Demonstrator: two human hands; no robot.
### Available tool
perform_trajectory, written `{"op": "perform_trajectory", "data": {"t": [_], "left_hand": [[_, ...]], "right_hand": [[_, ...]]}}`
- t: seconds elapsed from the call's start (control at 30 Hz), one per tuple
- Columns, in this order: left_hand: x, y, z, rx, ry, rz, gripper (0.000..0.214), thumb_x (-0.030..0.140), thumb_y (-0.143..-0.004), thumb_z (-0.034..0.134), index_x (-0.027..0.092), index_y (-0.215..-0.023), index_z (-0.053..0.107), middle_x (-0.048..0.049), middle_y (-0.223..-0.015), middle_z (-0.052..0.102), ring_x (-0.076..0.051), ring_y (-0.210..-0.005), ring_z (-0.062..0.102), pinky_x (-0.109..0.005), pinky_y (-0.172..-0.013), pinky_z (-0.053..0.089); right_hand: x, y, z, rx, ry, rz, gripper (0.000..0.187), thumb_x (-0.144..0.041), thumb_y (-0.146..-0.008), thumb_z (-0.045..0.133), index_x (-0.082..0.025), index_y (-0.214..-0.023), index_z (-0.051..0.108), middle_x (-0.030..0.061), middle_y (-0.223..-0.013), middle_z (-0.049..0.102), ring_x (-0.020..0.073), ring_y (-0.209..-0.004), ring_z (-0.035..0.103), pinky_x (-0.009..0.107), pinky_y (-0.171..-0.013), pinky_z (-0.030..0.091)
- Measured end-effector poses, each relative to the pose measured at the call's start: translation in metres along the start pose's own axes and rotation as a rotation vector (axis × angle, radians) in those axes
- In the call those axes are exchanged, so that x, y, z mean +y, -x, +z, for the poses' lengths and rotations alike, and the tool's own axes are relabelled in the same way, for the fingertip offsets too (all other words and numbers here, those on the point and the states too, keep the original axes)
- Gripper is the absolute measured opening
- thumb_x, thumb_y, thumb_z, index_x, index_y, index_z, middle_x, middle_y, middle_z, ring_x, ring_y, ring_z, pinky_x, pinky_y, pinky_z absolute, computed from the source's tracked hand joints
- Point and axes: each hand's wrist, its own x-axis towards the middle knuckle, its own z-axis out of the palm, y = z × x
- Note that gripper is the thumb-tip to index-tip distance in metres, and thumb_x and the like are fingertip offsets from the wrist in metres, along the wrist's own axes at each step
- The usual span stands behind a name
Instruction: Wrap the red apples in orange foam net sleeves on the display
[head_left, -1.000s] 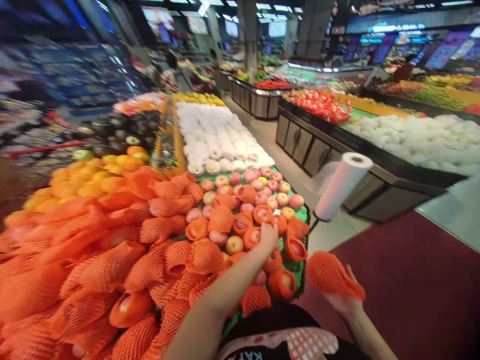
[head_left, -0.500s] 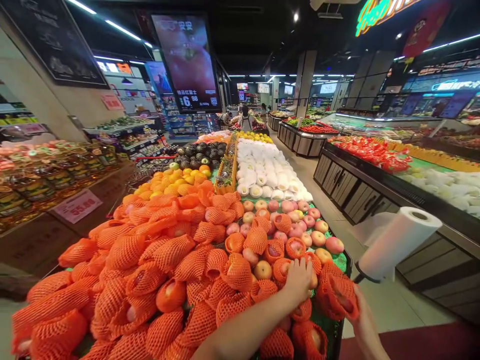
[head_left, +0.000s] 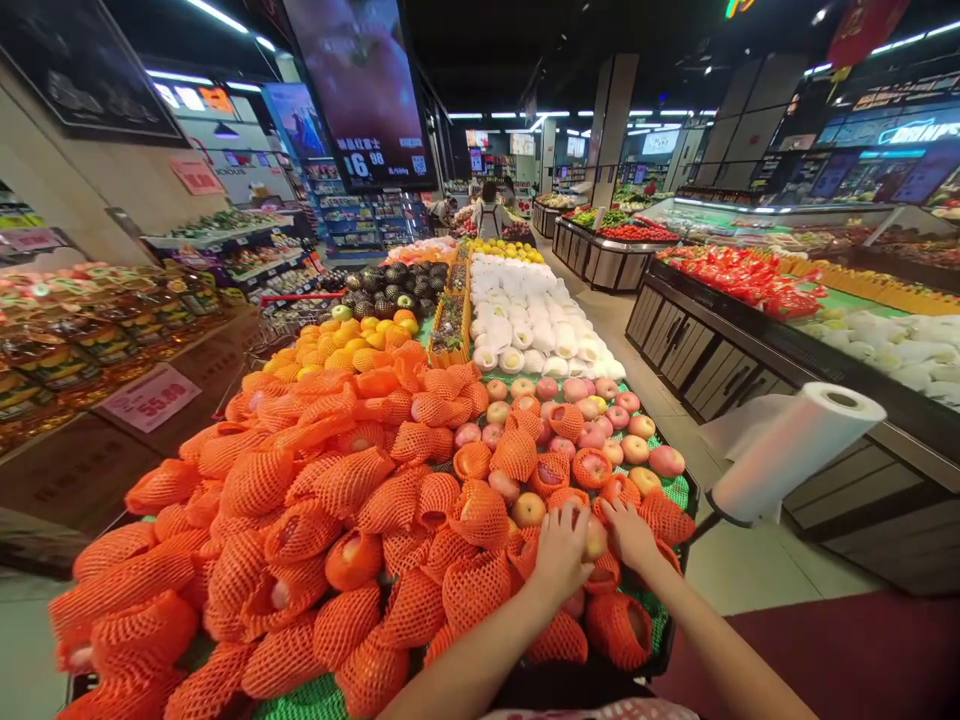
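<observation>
Left hand (head_left: 561, 555) and right hand (head_left: 631, 535) flank an apple (head_left: 596, 540), fingers bent, cannot tell whether gripping; orange-netted fruit (head_left: 349, 487) to the left

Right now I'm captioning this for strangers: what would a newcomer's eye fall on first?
Probably the heap of orange mesh sleeves, spread across the picture's left and lower middle. Next come the left hand and right hand, on either side of an apple right of the heap. Beyond them, a pale plastic roll leans at the right, and a big price screen glows at upper left.
</observation>
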Motion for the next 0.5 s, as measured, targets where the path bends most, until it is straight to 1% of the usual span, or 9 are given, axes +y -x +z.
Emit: {"op": "perform_trajectory", "data": {"t": [0.07,0.13,0.2,0.27,0.33,0.37,0.4,0.47,0.5], "left_hand": [[-0.002,0.009,-0.007,0.027,0.131,0.001,0.075,0.014,-0.065,0.082,0.021,-0.135,0.059,-0.0173,-0.143,0.056,-0.042,-0.126,0.055,-0.057,-0.111,0.042],[-0.006,0.02,-0.018,0.088,0.286,-0.031,0.074,0.016,-0.061,0.084,0.023,-0.13,0.059,-0.017,-0.139,0.058,-0.042,-0.126,0.054,-0.058,-0.112,0.041],[-0.015,0.035,-0.032,0.175,0.481,-0.093,0.069,0.022,-0.062,0.085,0.025,-0.126,0.058,-0.0148,-0.134,0.06,-0.04,-0.125,0.056,-0.057,-0.112,0.044],[-0.028,0.054,-0.047,0.264,0.743,-0.18,0.064,0.033,-0.065,0.083,0.026,-0.123,0.056,-0.011,-0.128,0.064,-0.037,-0.12,0.061,-0.055,-0.107,0.05],[-0.045,0.077,-0.062,0.332,1.002,-0.286,0.058,0.044,-0.069,0.079,0.026,-0.12,0.059,-0.009,-0.12,0.07,-0.035,-0.111,0.068,-0.054,-0.099,0.056],[-0.054,0.089,-0.069,0.363,1.101,-0.337,0.055,0.05,-0.072,0.075,0.025,-0.119,0.061,-0.0092,-0.117,0.072,-0.035,-0.109,0.069,-0.052,-0.096,0.058],[-0.063,0.101,-0.076,0.393,1.2,-0.386,0.053,0.054,-0.074,0.073,0.024,-0.117,0.063,-0.0095,-0.116,0.073,-0.034,-0.11,0.07,-0.05,-0.096,0.06],[-0.079,0.125,-0.09,0.489,1.365,-0.478,0.055,0.061,-0.074,0.071,0.023,-0.113,0.067,-0.0087,-0.114,0.076,-0.032,-0.112,0.071,-0.045,-0.094,0.062],[-0.086,0.136,-0.097,0.56,1.461,-0.536,0.057,0.063,-0.071,0.073,0.023,-0.111,0.068,-0.0079,-0.111,0.077,-0.031,-0.112,0.072,-0.043,-0.092,0.063]], "right_hand": [[-0.001,-0.004,-0.002,-0.021,0.027,-0.014,0.019,-0.029,-0.082,0.065,-0.029,-0.097,0.077,0.0177,-0.117,0.07,0.0441,-0.117,0.062,0.055,-0.1,0.049],[-0.005,-0.011,-0.012,-0.046,0.075,-0.05,0.008,-0.034,-0.083,0.071,-0.027,-0.086,0.075,0.0168,-0.109,0.069,0.0414,-0.115,0.062,0.055,-0.102,0.049],[-0.014,-0.023,-0.026,-0.068,0.111,-0.074,0.014,-0.035,-0.079,0.077,-0.023,-0.083,0.071,0.016,-0.105,0.069,0.0398,-0.116,0.061,0.057,-0.103,0.047],[-0.033,-0.036,-0.041,-0.069,0.138,-0.108,0.016,-0.033,-0.081,0.077,-0.02,-0.087,0.07,0.0159,-0.104,0.069,0.0386,-0.114,0.061,0.058,-0.103,0.046],[-0.064,-0.049,-0.051,-0.044,0.16,-0.197,0.016,-0.033,-0.091,0.069,-0.02,-0.099,0.07,0.0156,-0.109,0.07,0.0359,-0.111,0.061,0.055,-0.102,0.047],[-0.083,-0.055,-0.054,-0.017,0.178,-0.295,0.018,-0.032,-0.096,0.063,-0.019,-0.106,0.07,0.0154,-0.11,0.07,0.0347,-0.11,0.062,0.053,-0.1,0.048],[-0.104,-0.061,-0.055,0.001,0.176,-0.358,0.021,-0.032,-0.099,0.059,-0.02,-0.114,0.068,0.0141,-0.115,0.07,0.0334,-0.112,0.061,0.051,-0.101,0.048],[-0.147,-0.071,-0.051,0.064,0.182,-0.473,0.023,-0.032,-0.103,0.054,-0.019,-0.119,0.066,0.0138,-0.12,0.07,0.0323,-0.115,0.059,0.049,-0.103,0.048],[-0.168,-0.076,-0.046,0.088,0.19,-0.509,0.023,-0.031,-0.104,0.053,-0.019,-0.119,0.066,0.0137,-0.12,0.069,0.0322,-0.115,0.059,0.048,-0.103,0.048]]}}
